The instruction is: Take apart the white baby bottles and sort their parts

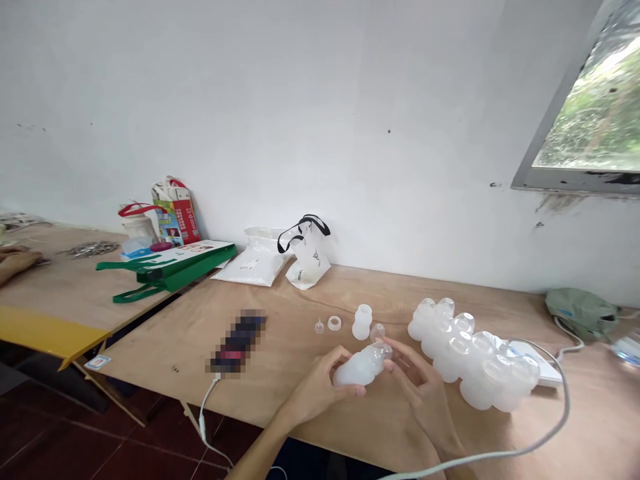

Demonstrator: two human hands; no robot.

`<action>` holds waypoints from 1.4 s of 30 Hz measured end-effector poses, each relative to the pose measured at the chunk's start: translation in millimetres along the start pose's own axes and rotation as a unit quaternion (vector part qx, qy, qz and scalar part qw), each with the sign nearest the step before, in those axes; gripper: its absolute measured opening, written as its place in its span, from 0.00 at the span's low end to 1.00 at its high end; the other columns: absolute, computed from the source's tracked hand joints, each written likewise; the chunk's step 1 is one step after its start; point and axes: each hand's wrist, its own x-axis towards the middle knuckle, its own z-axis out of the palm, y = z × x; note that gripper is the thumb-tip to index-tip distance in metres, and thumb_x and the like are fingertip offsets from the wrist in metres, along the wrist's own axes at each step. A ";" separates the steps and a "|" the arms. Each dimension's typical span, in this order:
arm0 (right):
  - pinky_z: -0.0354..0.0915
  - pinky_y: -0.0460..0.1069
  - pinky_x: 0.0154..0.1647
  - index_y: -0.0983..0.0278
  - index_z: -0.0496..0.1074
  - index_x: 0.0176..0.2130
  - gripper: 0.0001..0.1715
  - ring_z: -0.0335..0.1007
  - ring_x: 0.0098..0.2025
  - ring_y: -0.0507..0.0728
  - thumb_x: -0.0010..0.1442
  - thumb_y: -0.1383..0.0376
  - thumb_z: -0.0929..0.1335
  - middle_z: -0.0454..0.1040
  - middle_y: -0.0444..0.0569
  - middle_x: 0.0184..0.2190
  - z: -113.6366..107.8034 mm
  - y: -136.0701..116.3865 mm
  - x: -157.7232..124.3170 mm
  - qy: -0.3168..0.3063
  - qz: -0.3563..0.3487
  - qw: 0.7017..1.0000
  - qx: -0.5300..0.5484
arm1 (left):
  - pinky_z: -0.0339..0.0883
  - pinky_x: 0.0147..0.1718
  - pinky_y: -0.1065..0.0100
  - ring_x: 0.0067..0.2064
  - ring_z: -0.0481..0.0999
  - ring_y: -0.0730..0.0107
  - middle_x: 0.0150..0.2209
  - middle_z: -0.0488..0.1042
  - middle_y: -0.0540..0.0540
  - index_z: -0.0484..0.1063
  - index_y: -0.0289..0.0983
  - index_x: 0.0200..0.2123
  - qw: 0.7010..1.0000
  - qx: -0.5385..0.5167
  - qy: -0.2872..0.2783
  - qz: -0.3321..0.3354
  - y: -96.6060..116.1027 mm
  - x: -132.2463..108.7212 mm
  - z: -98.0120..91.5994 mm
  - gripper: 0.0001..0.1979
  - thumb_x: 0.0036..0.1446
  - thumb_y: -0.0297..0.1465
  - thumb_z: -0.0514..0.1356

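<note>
- We hold a frosted bottle [356,373] tilted above the table [295,400], clear end up and to the right.
- Our left hand [323,381] is wrapped about its body, thumb along the near side.
- Our right hand [423,390] pinches the clear cap [381,351] at its upper end; the two hands are apart, joined only through the bottle.
- Just beyond, we note an open bottle [363,325] standing upright, a loose cap [379,331] beside it, then a white ring [334,323] and a small clear teat [319,327].
- To our right stands a cluster of capped bottles [453,347], close together in uneven rows.
- A grey-green pouch [583,312] lies behind, near the wall.
- To our left we record a pixelated dark device [239,341] on a white cable [202,417].
- Far left, another person's hand [19,261] rests at the neighbouring table [75,283].
</note>
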 end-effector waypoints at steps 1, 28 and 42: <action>0.75 0.58 0.55 0.58 0.77 0.57 0.26 0.77 0.56 0.65 0.63 0.52 0.73 0.79 0.52 0.55 2.9 2.6 0.3 -0.016 0.010 1.000 -0.007 | 0.64 0.44 0.67 0.46 0.73 0.59 0.45 0.78 0.47 0.73 0.38 0.44 1.000 0.027 0.006 -0.004 -4.1 1.4 -0.1 0.21 0.51 0.42 0.72; 0.69 0.61 0.59 0.64 0.67 0.61 0.25 0.72 0.58 0.64 0.68 0.65 0.59 0.75 0.56 0.58 33.4 82.6 -7.9 -0.097 -0.069 0.906 -0.406 | 0.47 0.71 0.48 0.72 0.56 0.53 0.72 0.57 0.41 0.53 0.41 0.72 0.927 0.370 -0.023 0.052 -61.6 7.0 1.5 0.33 0.72 0.52 0.46; 0.66 0.61 0.62 0.61 0.70 0.59 0.24 0.71 0.60 0.63 0.68 0.67 0.59 0.75 0.54 0.58 35.6 88.2 -8.5 -0.098 -0.111 0.896 -0.418 | 0.47 0.71 0.47 0.71 0.58 0.52 0.70 0.60 0.38 0.57 0.39 0.70 0.921 0.384 -0.015 0.057 -61.4 7.4 4.1 0.31 0.70 0.47 0.54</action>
